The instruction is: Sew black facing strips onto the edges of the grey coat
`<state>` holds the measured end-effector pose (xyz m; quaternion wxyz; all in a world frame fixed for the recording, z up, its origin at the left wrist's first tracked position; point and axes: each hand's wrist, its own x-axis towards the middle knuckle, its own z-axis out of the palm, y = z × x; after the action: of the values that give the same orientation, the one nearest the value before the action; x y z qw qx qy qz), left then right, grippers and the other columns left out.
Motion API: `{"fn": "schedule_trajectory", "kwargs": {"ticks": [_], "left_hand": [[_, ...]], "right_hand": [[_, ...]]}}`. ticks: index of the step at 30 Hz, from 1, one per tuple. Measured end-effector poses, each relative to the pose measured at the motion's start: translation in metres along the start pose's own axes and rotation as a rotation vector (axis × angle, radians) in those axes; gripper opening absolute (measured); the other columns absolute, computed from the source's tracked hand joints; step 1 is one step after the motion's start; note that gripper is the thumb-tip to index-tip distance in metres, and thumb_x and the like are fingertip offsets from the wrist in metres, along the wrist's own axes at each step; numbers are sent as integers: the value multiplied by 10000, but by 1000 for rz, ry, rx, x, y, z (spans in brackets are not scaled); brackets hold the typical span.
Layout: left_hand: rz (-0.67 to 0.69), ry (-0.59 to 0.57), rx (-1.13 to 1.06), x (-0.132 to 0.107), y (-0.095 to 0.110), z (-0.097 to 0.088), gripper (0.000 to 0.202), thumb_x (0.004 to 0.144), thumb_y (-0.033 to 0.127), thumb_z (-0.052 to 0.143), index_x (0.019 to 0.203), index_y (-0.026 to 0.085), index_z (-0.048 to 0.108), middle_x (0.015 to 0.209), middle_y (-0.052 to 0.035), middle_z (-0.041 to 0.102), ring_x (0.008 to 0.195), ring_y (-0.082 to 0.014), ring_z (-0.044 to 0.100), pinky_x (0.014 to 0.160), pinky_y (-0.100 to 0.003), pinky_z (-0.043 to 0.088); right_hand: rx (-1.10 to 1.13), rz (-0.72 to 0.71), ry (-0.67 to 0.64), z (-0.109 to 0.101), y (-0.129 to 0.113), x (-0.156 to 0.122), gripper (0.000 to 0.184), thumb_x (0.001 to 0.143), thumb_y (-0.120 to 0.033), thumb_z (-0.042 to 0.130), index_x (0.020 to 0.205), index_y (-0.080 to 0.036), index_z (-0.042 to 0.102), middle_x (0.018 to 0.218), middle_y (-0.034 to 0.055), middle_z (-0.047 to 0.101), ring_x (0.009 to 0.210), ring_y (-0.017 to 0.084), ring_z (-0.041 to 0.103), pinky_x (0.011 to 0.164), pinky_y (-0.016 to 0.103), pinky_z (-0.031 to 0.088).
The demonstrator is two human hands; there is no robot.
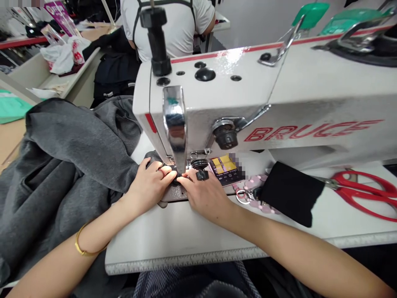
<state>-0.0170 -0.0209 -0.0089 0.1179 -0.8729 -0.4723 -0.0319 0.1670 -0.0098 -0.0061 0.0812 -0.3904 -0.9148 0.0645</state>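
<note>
Both my hands meet under the needle of a white sewing machine. My left hand rests on the edge of a dark grey garment, fingers curled and pinching a small dark piece at the presser foot. My right hand, wearing a dark ring, lies opposite with fingertips pinched on the same small dark piece. What exactly the fingers hold is mostly hidden by the machine's head.
Red-handled scissors lie at the right on the white table, beside a black fabric piece and a phone. Another person in a white shirt sits beyond the machine. A white bag sits far left.
</note>
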Motion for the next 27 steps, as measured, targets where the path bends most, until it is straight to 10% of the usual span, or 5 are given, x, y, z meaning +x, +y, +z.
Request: {"fn": "schedule_trajectory", "kwargs": {"ticks": [27], "left_hand": [[-65,-86,97,6,0,-20,183,722,84,435,749,192,580,685,-43,600,746,-234,507,774,-475,366]], "right_hand": [[-5,20,79,6,8,1,242,764,-102,397,960,-145,532,775,59,596,796,200,510,673,295,319]]}}
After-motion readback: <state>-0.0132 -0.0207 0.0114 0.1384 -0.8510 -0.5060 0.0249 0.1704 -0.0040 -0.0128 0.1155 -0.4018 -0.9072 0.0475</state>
